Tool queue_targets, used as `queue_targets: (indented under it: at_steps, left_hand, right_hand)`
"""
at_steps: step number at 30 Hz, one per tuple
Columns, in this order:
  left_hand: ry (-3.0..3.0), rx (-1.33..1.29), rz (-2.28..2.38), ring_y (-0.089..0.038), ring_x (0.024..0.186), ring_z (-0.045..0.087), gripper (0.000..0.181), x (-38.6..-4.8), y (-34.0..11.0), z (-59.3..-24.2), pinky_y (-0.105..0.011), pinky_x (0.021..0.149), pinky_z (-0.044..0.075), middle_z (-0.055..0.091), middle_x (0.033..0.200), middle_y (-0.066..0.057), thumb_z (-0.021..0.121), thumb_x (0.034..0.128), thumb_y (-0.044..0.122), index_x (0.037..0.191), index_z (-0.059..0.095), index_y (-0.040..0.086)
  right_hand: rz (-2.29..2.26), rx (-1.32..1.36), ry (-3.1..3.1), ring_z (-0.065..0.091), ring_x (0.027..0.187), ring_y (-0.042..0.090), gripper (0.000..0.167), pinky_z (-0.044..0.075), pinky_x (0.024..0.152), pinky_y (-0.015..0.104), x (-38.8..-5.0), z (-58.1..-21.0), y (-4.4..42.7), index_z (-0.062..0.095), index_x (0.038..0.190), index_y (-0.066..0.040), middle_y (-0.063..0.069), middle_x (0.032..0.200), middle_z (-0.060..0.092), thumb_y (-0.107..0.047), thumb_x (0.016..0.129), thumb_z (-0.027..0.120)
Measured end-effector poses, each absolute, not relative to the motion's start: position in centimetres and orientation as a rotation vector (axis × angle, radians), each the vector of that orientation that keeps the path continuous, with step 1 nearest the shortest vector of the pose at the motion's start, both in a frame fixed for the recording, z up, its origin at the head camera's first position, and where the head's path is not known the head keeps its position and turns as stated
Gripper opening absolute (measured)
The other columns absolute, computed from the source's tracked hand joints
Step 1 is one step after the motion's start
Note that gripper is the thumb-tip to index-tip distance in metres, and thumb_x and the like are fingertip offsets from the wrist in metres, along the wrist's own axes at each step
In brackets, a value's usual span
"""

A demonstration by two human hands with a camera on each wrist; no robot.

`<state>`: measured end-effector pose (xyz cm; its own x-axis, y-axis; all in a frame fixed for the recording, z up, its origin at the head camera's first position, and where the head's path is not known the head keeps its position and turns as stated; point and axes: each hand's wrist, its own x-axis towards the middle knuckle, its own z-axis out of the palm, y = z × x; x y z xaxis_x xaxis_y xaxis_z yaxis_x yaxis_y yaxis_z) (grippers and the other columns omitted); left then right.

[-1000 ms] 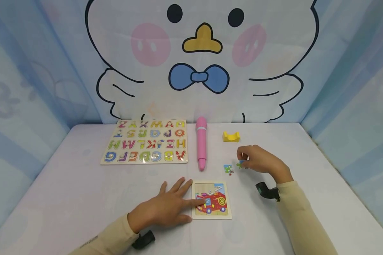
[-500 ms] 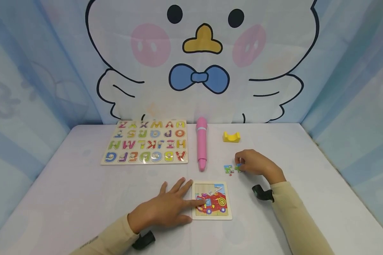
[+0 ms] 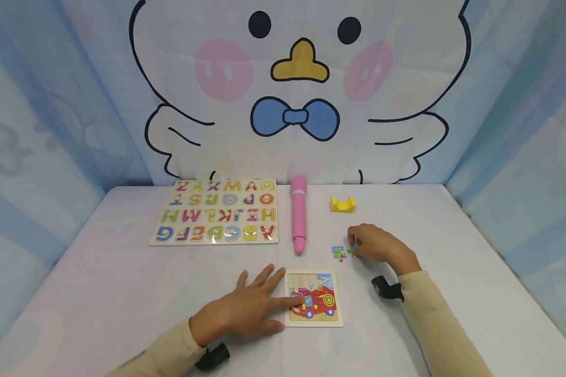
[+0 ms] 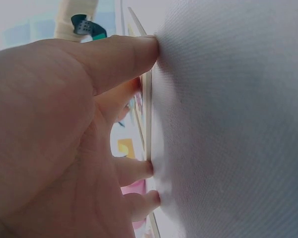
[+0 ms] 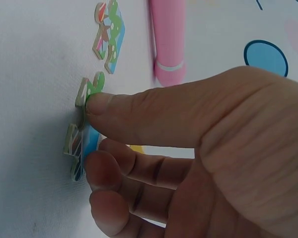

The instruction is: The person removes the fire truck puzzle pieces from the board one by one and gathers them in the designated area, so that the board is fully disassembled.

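Observation:
My left hand [image 3: 245, 309] lies with spread fingers at the left side of a small framed jigsaw puzzle [image 3: 313, 324]. Its index finger rests on the red vehicle picture; bare wood shows at the upper left inside the frame. In the left wrist view, the thumb and other fingertips touch the cloth by the frame's edge. Farther right, my right hand [image 3: 379, 246] pinches a puzzle piece [image 5: 91, 136] between thumb and fingers, low over the cloth. A second puzzle piece [image 3: 338, 254], green and blue, lies just left of it, separated by a small gap.
A wooden alphabet board [image 3: 217, 212] lies at the back left. Beside it lies a pink pen-shaped toy [image 3: 298, 214], with a yellow cradle-shaped block [image 3: 342, 204] to its right. A printed curtain [image 3: 294, 157] stands behind the table.
My right hand has moved slightly left and towards me, bringing the pinched piece closer to the loose one; it moves little in the last half second. The left hand stays on the puzzle.

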<state>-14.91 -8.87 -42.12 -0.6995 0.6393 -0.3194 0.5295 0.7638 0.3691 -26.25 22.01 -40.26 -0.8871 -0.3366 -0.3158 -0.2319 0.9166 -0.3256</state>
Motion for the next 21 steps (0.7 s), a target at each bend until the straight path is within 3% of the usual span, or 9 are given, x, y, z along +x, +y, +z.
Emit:
queue_targets:
  at_steps: [13, 21]
  left_hand:
    - [2.521, 0.887, 0.330, -0.037, 0.156, 0.009, 0.058, -14.9, -9.1, -42.2, -0.076, 0.112, 0.014, 0.020, 0.169, -0.008, 0.069, 0.0953, 0.047, 0.149, 0.046, 0.053]
    - [2.518, 0.883, 0.326, -0.037, 0.156, 0.006, 0.059, -15.2, -9.0, -42.3, -0.077, 0.111, 0.014, 0.017, 0.170, -0.007, 0.068, 0.0954, 0.049, 0.149, 0.044, 0.055]
  right_hand:
    - [-0.314, -0.578, 2.761, 0.052, 0.079, 0.021, 0.010, 0.047, 0.069, 0.035, -24.5, -39.4, 19.6, 0.064, 0.097, -0.010, 0.004, 0.089, 0.056, -0.004, 0.092, 0.071]
    - [-0.306, -0.855, 2.679, 0.058, 0.090, 0.020, 0.025, 0.055, 0.079, 0.037, -21.2, -38.0, 16.1, 0.072, 0.110, -0.014, 0.006, 0.106, 0.062, -0.004, 0.088, 0.079]
